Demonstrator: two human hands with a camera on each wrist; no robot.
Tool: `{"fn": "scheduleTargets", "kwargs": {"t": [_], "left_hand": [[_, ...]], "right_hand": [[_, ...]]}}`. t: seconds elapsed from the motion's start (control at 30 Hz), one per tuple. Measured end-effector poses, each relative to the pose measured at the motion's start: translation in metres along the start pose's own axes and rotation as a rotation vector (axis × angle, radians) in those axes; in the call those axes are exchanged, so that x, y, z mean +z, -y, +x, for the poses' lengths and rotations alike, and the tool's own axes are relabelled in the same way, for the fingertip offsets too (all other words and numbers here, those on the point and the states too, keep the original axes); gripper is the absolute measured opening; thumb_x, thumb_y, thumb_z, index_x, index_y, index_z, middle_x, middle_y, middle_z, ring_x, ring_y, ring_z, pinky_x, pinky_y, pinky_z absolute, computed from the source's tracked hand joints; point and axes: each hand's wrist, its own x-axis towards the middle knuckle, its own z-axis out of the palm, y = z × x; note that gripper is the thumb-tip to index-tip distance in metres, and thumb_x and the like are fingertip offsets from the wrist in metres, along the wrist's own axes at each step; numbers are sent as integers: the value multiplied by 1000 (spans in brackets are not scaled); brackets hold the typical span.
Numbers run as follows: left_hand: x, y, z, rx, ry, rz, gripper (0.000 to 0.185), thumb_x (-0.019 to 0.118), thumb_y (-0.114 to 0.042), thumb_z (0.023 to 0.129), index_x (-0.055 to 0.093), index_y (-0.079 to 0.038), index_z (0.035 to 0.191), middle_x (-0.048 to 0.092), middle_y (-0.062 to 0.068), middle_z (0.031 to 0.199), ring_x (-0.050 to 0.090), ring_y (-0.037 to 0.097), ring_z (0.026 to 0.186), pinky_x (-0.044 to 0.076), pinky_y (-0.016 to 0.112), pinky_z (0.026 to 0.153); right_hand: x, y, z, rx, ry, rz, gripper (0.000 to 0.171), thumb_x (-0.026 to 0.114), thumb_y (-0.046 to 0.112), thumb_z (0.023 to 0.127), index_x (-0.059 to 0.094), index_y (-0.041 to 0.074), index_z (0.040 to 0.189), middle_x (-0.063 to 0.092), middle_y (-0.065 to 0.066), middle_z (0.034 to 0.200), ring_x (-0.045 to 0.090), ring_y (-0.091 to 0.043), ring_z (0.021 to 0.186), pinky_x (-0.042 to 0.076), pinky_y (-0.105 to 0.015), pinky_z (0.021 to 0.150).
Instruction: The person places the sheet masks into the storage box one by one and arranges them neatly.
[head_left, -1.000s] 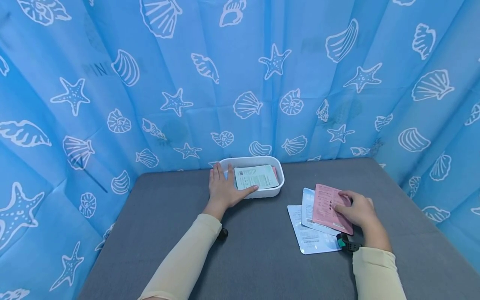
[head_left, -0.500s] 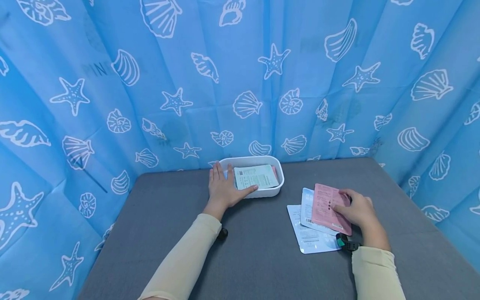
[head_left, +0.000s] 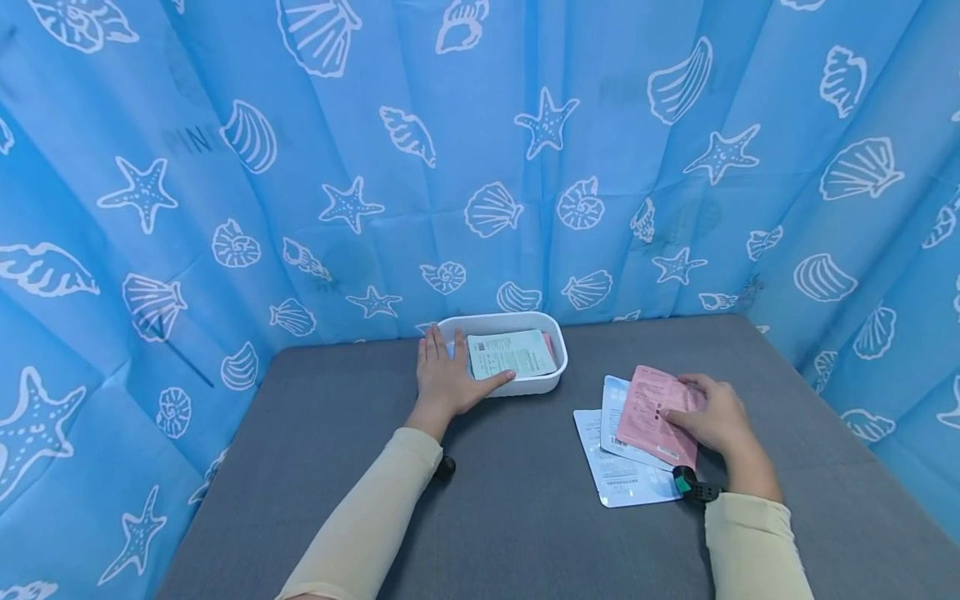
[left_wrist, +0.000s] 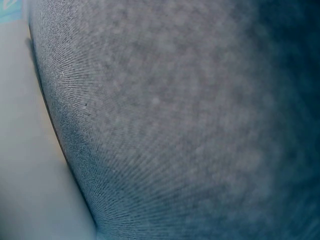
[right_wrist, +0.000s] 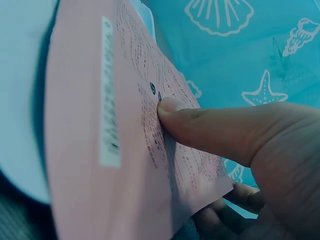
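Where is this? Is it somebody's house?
Probably not a house. It looks like a small set-up work booth: a blue seashell curtain hangs all around a grey table, with a white tray and flat packets on it.

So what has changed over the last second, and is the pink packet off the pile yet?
The right hand, pinching the flat pink paper packet, has tipped its far edge up off the white packets; its near end looks still down on them. The left hand stays flat against the white plastic tub, thumb on its front rim, and the packets inside have not moved.
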Motion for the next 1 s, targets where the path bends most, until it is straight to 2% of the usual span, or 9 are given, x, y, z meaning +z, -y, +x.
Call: {"fn": "scheduleTargets", "kwargs": {"t": [0.17,0.4,0.53,0.8,0.9,1.0], "left_hand": [[-1,-1,-1,-5,-3,-6,137,39,-106,74,12,-15,172,-5,24,178,-4,42,167,4,55,135],[-4,-2,-6,2,-32,-17,135,41,-104,75,18,-13,171,-1,24,178,-1,42,167,5,55,135],[-4,-2,-6,2,-33,-10,135,40,-105,74,18,-13,171,-2,24,178,-1,42,167,5,56,135],[-2,-2,-5,-2,-33,-2,135,39,-105,74,19,-14,171,-2,24,178,-1,42,167,5,55,135],[-2,-2,-5,-2,-35,0,135,39,-105,74,19,-14,171,-3,24,178,-2,42,167,5,55,135],[-1,-1,-5,-1,-38,0,135,40,-105,74,19,-14,171,-3,24,178,-2,42,167,5,55,135]], "right_hand": [[1,2,1,12,-22,40,81,79,31,94,40,-2,157,22,-46,156,31,-65,135,34,-84,108],[0,3,1,4,-17,69,85,81,37,93,40,-2,157,36,-43,155,43,-60,131,41,-79,106],[1,6,0,5,-11,80,87,81,37,93,39,-1,159,37,-43,156,45,-60,131,42,-77,106],[3,12,-1,18,-55,123,77,79,29,96,43,-1,157,38,-41,158,43,-61,137,42,-76,109],[3,12,-1,20,-71,151,74,77,28,97,44,1,157,36,-40,159,43,-59,135,44,-76,106],[2,12,-2,0,-83,175,71,77,29,98,47,2,156,40,-38,158,47,-54,127,52,-67,96]]}}
